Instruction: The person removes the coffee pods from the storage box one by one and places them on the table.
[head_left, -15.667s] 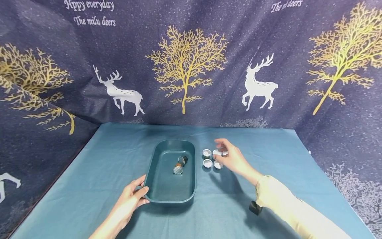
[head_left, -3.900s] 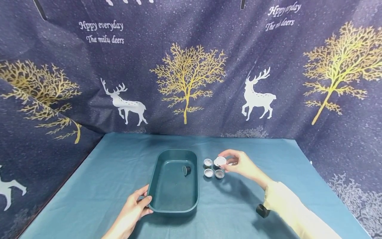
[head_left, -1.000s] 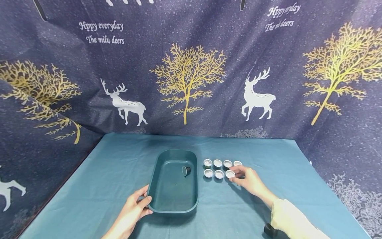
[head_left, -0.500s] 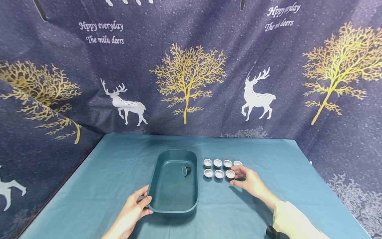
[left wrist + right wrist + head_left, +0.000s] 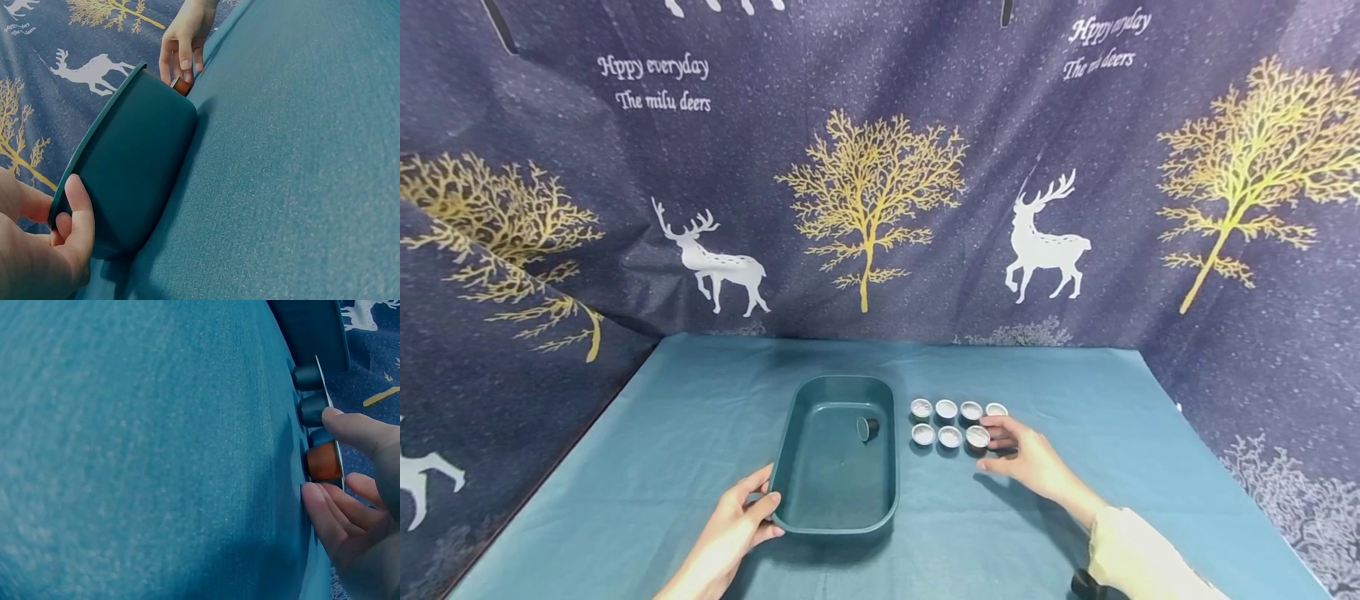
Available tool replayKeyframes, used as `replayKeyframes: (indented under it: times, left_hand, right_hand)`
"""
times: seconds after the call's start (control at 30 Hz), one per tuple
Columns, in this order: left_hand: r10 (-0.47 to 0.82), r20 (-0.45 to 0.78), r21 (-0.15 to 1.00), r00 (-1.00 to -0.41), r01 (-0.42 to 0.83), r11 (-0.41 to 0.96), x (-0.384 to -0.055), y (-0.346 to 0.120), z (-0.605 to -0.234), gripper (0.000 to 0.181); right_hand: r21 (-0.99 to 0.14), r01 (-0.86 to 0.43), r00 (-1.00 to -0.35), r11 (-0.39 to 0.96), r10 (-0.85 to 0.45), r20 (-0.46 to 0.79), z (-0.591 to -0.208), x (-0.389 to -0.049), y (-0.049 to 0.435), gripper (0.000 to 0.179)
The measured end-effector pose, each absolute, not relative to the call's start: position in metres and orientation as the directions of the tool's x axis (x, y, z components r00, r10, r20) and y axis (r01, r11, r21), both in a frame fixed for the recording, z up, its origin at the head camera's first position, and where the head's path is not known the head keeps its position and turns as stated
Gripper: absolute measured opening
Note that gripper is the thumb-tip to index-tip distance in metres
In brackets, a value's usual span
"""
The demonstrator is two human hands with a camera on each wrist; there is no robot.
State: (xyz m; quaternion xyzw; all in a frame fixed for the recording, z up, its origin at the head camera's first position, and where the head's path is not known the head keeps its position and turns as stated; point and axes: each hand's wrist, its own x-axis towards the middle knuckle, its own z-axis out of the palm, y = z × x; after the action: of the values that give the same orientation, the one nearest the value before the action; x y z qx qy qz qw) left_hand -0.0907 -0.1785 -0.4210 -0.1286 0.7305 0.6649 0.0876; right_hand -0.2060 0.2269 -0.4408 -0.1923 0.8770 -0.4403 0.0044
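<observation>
My left hand grips the near left corner of a dark green tray, thumb and fingers about its rim. One dark coffee capsule lies on its side in the tray. To the tray's right, several capsules stand foil lid up in two rows. My right hand is at the right end of the front row, thumb and fingers spread around an orange capsule that stands on the cloth. In the right wrist view, dark capsules stand beyond it. My fingers partly cover the back row's rightmost capsule.
A blue-green cloth covers the table. Behind it hangs a dark blue curtain with deer and trees printed on it. A black object sits at the right wrist, under the pale sleeve.
Earlier the tray held two capsules, one orange; now one dark capsule is inside. Both rows have grown rightward. My right thumb has moved off the last capsule; my left hand stays put.
</observation>
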Motion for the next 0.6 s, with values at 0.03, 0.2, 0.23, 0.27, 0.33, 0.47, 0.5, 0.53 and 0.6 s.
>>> replayKeyframes:
  times: [0.03, 0.2, 0.23, 0.27, 0.33, 0.47, 0.5, 0.53, 0.6]
  left_hand:
    - [-0.07, -0.299, 0.949, -0.952, -0.305, 0.083, -0.0908, -0.1786, -0.4208, 0.06]
    - [-0.067, -0.298, 0.949, -0.952, -0.303, 0.084, -0.0907, -0.1787, -0.4198, 0.06]
    - [-0.067, -0.297, 0.95, -0.953, -0.302, 0.084, -0.0905, -0.1787, -0.4197, 0.06]
    - [-0.068, -0.296, 0.95, -0.953, -0.301, 0.084, -0.0904, -0.1786, -0.4196, 0.059]
    - [-0.068, -0.294, 0.95, -0.953, -0.299, 0.083, -0.0903, -0.1785, -0.4197, 0.059]
    - [-0.069, -0.294, 0.951, -0.953, -0.299, 0.079, -0.0905, -0.1782, -0.4206, 0.059]
    - [-0.069, -0.294, 0.951, -0.953, -0.299, 0.079, -0.0907, -0.1783, -0.4209, 0.059]
    - [-0.069, -0.295, 0.951, -0.953, -0.3, 0.078, -0.0907, -0.1783, -0.4208, 0.059]
    - [-0.068, -0.296, 0.951, -0.953, -0.301, 0.077, -0.0905, -0.1786, -0.4207, 0.059]
  right_hand:
    - [-0.774, -0.33, -0.928, 0.54, -0.337, 0.16, -0.4414, -0.206, 0.2268, 0.067]
    - [-0.761, -0.33, -0.93, 0.559, -0.33, 0.161, -0.4456, -0.2065, 0.2275, 0.067]
    - [-0.76, -0.327, -0.932, 0.561, -0.324, 0.162, -0.4465, -0.2067, 0.2274, 0.067]
    - [-0.757, -0.33, -0.931, 0.564, -0.325, 0.164, -0.4471, -0.2067, 0.2275, 0.068]
    - [-0.752, -0.329, -0.933, 0.571, -0.321, 0.164, -0.4484, -0.2067, 0.2276, 0.068]
    - [-0.747, -0.323, -0.935, 0.581, -0.317, 0.158, -0.4489, -0.2048, 0.2271, 0.069]
    - [-0.745, -0.322, -0.936, 0.584, -0.316, 0.157, -0.449, -0.2041, 0.227, 0.068]
    - [-0.743, -0.323, -0.936, 0.586, -0.316, 0.157, -0.4488, -0.2034, 0.2268, 0.068]
    - [-0.739, -0.327, -0.934, 0.589, -0.319, 0.16, -0.4489, -0.2025, 0.2266, 0.068]
